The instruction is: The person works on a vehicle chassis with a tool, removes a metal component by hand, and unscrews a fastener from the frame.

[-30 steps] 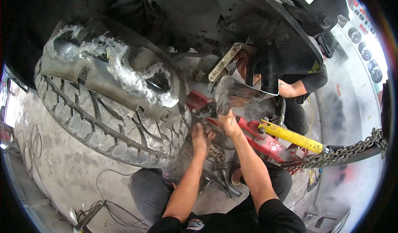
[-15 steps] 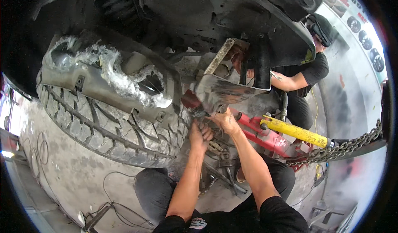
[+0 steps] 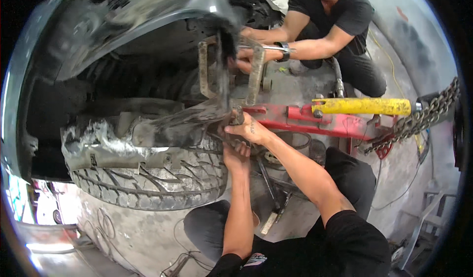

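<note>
A dark scraped metal bracket (image 3: 185,117) hangs at the front of the wheel well. My right hand (image 3: 245,130) is closed round its lower corner, thumb on the near side. Just beneath, my left hand (image 3: 237,155) has its fingers curled up against the underside; whatever they grip is hidden. A rusty upright frame (image 3: 203,70) rises above my hands. Across from me, a co-worker's hand (image 3: 245,60) reaches in at that frame. To the left of my hands sits a large off-road tire (image 3: 162,186), partly covered by a torn panel (image 3: 116,149) with white frayed edges.
A red steel arm (image 3: 315,122) runs right from behind my hands, with a yellow cylinder (image 3: 362,106) above it and a heavy chain (image 3: 428,112) at its far end. Car bodywork (image 3: 148,18) overhangs the upper left. Cables (image 3: 104,228) and metal bars (image 3: 270,181) lie on the concrete floor.
My view has shifted, bringing the outer fender and more of the co-worker into sight. Both my hands stay at the bracket's lower corner, which now appears in front of the torn panel.
</note>
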`<state>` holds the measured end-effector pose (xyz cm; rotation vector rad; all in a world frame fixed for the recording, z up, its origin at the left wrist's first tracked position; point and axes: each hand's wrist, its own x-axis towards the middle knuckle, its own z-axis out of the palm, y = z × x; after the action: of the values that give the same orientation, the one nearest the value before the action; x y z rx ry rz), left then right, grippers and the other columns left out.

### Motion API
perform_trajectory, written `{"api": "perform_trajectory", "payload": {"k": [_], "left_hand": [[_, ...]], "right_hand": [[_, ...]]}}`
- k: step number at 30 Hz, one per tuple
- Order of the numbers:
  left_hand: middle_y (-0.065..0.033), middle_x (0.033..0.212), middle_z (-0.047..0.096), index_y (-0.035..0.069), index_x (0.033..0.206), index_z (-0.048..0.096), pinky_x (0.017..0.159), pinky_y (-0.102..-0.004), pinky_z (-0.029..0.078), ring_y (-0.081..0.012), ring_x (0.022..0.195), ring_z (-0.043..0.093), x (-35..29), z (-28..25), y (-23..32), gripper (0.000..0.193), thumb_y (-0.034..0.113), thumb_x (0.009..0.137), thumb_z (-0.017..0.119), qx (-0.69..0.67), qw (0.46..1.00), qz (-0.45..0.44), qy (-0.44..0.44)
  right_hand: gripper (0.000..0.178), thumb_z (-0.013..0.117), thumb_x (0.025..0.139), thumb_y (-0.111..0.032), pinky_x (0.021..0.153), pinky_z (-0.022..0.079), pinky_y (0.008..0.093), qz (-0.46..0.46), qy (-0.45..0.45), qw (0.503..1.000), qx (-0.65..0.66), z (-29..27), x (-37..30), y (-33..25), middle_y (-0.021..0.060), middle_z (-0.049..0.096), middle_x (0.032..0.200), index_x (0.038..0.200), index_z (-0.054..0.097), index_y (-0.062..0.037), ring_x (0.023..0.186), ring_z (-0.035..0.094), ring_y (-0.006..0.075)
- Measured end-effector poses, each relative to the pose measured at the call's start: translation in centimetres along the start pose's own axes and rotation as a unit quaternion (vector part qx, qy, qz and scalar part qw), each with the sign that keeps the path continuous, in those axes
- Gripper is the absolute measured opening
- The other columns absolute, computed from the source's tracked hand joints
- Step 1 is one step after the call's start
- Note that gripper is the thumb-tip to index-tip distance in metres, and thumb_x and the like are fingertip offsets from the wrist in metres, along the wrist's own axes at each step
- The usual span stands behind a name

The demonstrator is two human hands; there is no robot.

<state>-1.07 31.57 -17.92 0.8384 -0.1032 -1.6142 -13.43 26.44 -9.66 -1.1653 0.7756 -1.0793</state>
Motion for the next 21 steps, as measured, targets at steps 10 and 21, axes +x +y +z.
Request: {"api": "perform_trajectory", "payload": {"k": [10, 21], "left_hand": [[0.0045, 0.068, 0.036, 0.017, 0.112, 0.056, 0.052, -0.0241, 0.036, -0.0098, 0.056, 0.037, 0.4, -0.5, 0.9, 0.037, 0.048, 0.108, 0.037, -0.021, 0.995, -0.064, -0.067], [-0.014, 0.15, 0.042, 0.012, 0.152, 0.037, 0.116, -0.0451, 0.027, -0.0262, 0.14, 0.038, -0.9, -0.1, 0.1, 0.059, 0.051, 0.107, 0.035, -0.007, 1.0, 0.015, -0.013]], "right_hand": [[0.039, 0.067, 0.09, -0.007, 0.09, 0.047, 0.0325, -0.024, 0.012, 0.999, 0.022, 0.3, -0.5, -0.9, 0.0028, 0.061, 0.101, 0.127, 0.058, -0.0032, 0.096, 0.057, 0.0146], [0.048, 0.067, 0.09, -0.007, 0.088, 0.048, 0.0339, -0.039, -0.016, 0.999, 0.028, 0.4, -0.4, -1.2, 0.0028, 0.061, 0.097, 0.136, 0.054, -0.005, 0.092, 0.058, 0.0155]]}}
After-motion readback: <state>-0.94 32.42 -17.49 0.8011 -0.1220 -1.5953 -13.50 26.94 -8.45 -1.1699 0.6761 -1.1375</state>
